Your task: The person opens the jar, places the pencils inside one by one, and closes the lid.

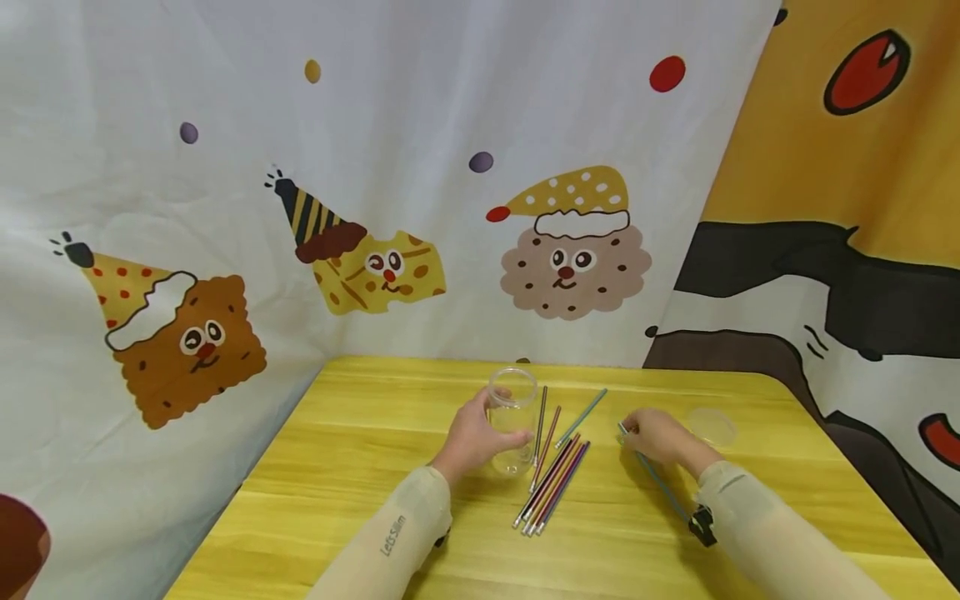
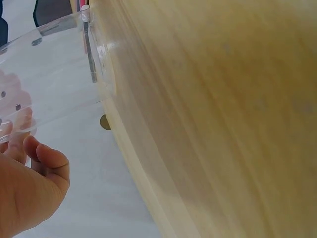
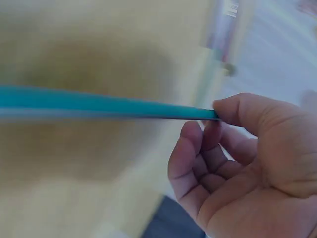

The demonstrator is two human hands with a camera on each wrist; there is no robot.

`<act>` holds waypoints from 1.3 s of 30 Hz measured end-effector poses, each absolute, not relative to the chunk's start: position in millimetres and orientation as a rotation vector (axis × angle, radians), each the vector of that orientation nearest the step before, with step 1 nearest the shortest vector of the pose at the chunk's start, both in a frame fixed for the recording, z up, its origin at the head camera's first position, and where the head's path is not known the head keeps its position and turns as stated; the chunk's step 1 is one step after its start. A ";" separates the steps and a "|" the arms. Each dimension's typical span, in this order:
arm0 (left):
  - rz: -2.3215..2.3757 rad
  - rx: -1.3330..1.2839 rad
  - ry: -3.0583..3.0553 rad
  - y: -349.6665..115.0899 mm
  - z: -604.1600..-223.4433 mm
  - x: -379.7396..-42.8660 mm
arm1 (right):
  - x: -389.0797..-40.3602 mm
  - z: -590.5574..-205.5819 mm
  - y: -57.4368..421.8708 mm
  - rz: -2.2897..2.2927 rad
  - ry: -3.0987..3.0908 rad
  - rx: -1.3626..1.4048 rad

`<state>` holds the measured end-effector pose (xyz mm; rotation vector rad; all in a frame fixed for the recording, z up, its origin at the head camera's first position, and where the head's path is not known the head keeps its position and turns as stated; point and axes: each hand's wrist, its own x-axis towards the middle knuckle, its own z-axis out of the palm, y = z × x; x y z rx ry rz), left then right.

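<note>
I've got left hand (image 1: 474, 435) gripping jar (image 1: 517, 419) toward desk's (image 1: 315, 492) far edge, right hand (image 1: 656, 437) pinching pencil (image 1: 663, 483); likely pickup step, next needs steadiness.

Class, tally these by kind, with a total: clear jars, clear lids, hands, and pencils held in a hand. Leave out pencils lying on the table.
Clear jar: 1
Clear lid: 1
Hands: 2 (left hand, right hand)
Held blue-green pencil: 1
Total: 5
</note>
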<state>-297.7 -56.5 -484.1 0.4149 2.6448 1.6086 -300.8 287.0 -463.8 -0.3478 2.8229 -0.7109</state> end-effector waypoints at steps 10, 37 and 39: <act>1.641 0.418 2.627 -58.4 -485.5 -296.8 | -306.8 -391.6 257.5 -1.260 3.260 -0.403; 1.620 0.440 2.640 -56.3 -485.5 -295.7 | -293.8 -365.4 191.9 -1.880 3.065 -0.420; 1.622 0.439 2.640 -56.3 -485.0 -295.7 | -292.9 -367.0 181.8 -1.814 3.116 -0.535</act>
